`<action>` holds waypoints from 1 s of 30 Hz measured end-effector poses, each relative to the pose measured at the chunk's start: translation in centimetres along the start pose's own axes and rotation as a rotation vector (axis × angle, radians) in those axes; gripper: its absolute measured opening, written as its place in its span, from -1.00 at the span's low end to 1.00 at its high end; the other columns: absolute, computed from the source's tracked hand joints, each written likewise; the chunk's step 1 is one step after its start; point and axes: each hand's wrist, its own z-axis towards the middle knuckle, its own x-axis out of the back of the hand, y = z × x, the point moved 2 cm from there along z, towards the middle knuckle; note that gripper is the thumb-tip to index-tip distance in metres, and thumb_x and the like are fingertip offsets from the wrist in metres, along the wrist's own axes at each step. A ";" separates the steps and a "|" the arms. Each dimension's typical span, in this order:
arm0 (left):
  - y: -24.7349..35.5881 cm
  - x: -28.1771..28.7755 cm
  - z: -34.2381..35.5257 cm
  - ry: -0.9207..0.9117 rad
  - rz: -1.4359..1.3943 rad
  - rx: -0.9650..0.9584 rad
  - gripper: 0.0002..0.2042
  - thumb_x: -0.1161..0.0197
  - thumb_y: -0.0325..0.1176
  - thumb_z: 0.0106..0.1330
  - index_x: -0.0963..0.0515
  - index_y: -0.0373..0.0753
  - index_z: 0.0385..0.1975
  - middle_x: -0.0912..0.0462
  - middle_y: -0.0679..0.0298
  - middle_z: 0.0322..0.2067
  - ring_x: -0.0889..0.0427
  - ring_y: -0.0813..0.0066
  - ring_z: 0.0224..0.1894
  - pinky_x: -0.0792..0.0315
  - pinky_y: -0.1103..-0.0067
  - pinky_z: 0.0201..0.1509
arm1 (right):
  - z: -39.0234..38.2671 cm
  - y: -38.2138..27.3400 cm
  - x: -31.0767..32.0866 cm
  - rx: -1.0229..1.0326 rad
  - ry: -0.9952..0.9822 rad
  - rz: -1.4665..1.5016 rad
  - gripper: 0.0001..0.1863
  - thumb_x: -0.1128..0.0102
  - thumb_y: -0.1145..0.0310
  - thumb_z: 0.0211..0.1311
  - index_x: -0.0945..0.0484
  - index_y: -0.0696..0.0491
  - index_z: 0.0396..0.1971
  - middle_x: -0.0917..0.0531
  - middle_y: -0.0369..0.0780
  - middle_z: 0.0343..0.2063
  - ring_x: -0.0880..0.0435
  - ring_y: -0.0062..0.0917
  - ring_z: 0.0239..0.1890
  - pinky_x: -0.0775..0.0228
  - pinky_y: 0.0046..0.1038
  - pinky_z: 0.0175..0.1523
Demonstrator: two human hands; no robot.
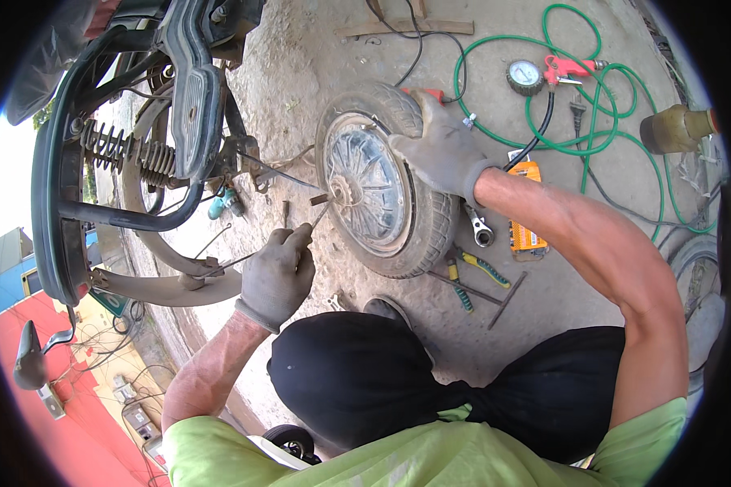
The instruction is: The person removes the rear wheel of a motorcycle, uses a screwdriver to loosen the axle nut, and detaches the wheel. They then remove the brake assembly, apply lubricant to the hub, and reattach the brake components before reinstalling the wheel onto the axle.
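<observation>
A dusty wheel [371, 188] with a worn black tyre stands on its edge, tilted, with its hub side facing left. My right hand [443, 146], in a grey glove, grips the top right of the tyre, thumb toward the rim. My left hand [278, 276], also gloved, is closed around a thin metal rod [320, 217]. The rod's upper end is close to the axle [320, 199], which juts out of the hub; I cannot tell whether they touch. A dark cable [276, 170] stretches from the vehicle frame toward the axle.
At left stands a two-wheeler's frame [193, 122] with a coil spring [130, 154]. Right of the wheel lie a ratchet wrench [481, 231], pliers [460, 284], a T-shaped bar [508, 300], an orange bit case [528, 231], a pressure gauge [525, 77] and a coiled green hose [573, 150].
</observation>
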 end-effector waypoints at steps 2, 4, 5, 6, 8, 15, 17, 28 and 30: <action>-0.9 -1.5 -0.5 0.093 -0.110 -0.001 -0.66 -0.34 -0.43 0.42 -0.69 -0.14 0.18 -0.77 0.05 -0.11 -0.82 -0.05 -0.26 -0.70 0.18 -0.17 | 0.2 0.4 0.1 0.021 0.018 -0.024 -0.04 -0.43 0.08 0.37 -0.22 0.23 0.62 -0.56 0.22 0.39 -0.57 -0.02 0.48 -0.37 -0.20 0.57; -1.4 -2.6 -1.1 0.155 -0.155 0.011 -0.66 -0.35 -0.48 0.40 -0.71 -0.18 0.17 -0.78 0.04 -0.10 -0.83 0.00 -0.23 -0.71 0.25 -0.14 | 0.5 0.7 0.3 0.045 0.016 -0.036 -0.05 -0.42 0.08 0.39 -0.23 0.24 0.61 -0.56 0.22 0.40 -0.57 -0.04 0.48 -0.37 -0.20 0.57; -1.8 -3.3 -1.8 0.192 -0.202 0.033 -0.65 -0.35 -0.49 0.40 -0.71 -0.19 0.18 -0.78 0.03 -0.10 -0.83 0.01 -0.22 -0.71 0.26 -0.13 | 0.7 0.8 -0.1 0.055 0.008 -0.048 -0.04 -0.41 0.04 0.37 -0.24 0.25 0.60 -0.58 0.22 0.38 -0.59 -0.02 0.46 -0.38 -0.20 0.55; -2.2 -4.5 -2.2 0.228 -0.256 0.044 -0.64 -0.35 -0.50 0.40 -0.71 -0.20 0.18 -0.78 0.03 -0.10 -0.83 0.03 -0.22 -0.71 0.28 -0.13 | 0.7 1.0 0.0 0.059 0.010 -0.066 -0.02 -0.41 0.00 0.35 -0.26 0.27 0.59 -0.60 0.22 0.36 -0.60 0.00 0.44 -0.40 -0.19 0.54; -2.8 -6.8 -3.0 0.271 -0.364 0.093 -0.63 -0.36 -0.52 0.39 -0.72 -0.24 0.19 -0.78 0.01 -0.10 -0.83 0.07 -0.20 -0.70 0.33 -0.11 | 0.7 1.2 0.0 0.057 0.034 -0.115 -0.01 -0.40 -0.04 0.33 -0.28 0.28 0.57 -0.61 0.21 0.35 -0.61 0.01 0.43 -0.40 -0.19 0.53; -4.8 -16.5 -4.7 0.412 -1.035 0.246 -0.63 -0.34 -0.49 0.53 -0.62 -0.37 0.29 -0.82 0.14 -0.06 -0.74 0.55 -0.30 -0.64 0.57 -0.24 | 1.1 1.2 0.2 0.063 0.025 -0.098 -0.06 -0.42 0.02 0.40 -0.28 0.28 0.58 -0.58 0.20 0.40 -0.60 -0.07 0.46 -0.37 -0.22 0.56; -4.1 -17.7 -4.1 0.290 -1.387 0.416 -0.61 -0.32 -0.47 0.57 -0.57 -0.41 0.33 -0.82 0.15 -0.07 -0.68 0.67 -0.35 -0.59 0.65 -0.31 | 1.2 1.4 0.4 0.065 0.029 -0.081 -0.07 -0.43 0.04 0.42 -0.28 0.30 0.57 -0.59 0.20 0.39 -0.61 -0.11 0.46 -0.38 -0.24 0.56; -5.1 -13.3 -2.9 0.226 -0.758 0.423 -0.59 -0.53 -0.15 0.48 -0.75 -0.43 0.05 -0.76 0.26 -0.44 -0.65 0.64 -0.43 -0.56 0.54 -0.29 | 1.6 2.7 0.0 0.082 0.042 -0.043 -0.05 -0.42 0.05 0.43 -0.25 0.37 0.57 -0.55 0.20 0.42 -0.56 -0.13 0.49 -0.31 -0.26 0.59; -5.4 -13.2 -2.9 0.214 -0.754 0.417 -0.59 -0.52 -0.16 0.50 -0.75 -0.43 0.05 -0.75 0.29 -0.44 -0.63 0.66 -0.44 -0.54 0.56 -0.31 | 1.5 2.2 -0.1 0.081 0.040 -0.040 -0.04 -0.42 0.05 0.43 -0.24 0.37 0.57 -0.55 0.20 0.43 -0.55 -0.13 0.50 -0.30 -0.26 0.60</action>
